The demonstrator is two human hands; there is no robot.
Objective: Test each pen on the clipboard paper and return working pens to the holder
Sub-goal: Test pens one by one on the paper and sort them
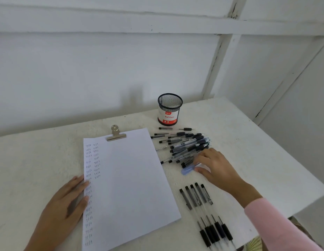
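A sheet of paper (128, 178) is lying in the middle of the white desk (248, 142), held at its top edge by a metal clip (115, 134). Down its left side the small word "test" is repeating in two columns; the second column is stopping about halfway down. The left hand (65, 205) is lying flat with straight fingers close together, and its fingertips are pressing the left edge of the paper. Behind the paper, to the right, a black mesh holder (169, 110) is standing upright. It is carrying a white label with "Ball Pens" in red letters; the small red logo above is too small to read. Between the holder and the right hand (217, 167) a loose pile of pens (186, 147) is lying just beside the paper. The right hand, in a pink sleeve (277, 225), is reaching into the near edge of the pile and pinching a light blue thing (188, 170) between thumb and fingers; it is too blurred to name. Nearer, five pens (202, 211) are lying side by side in a row, right of the paper.
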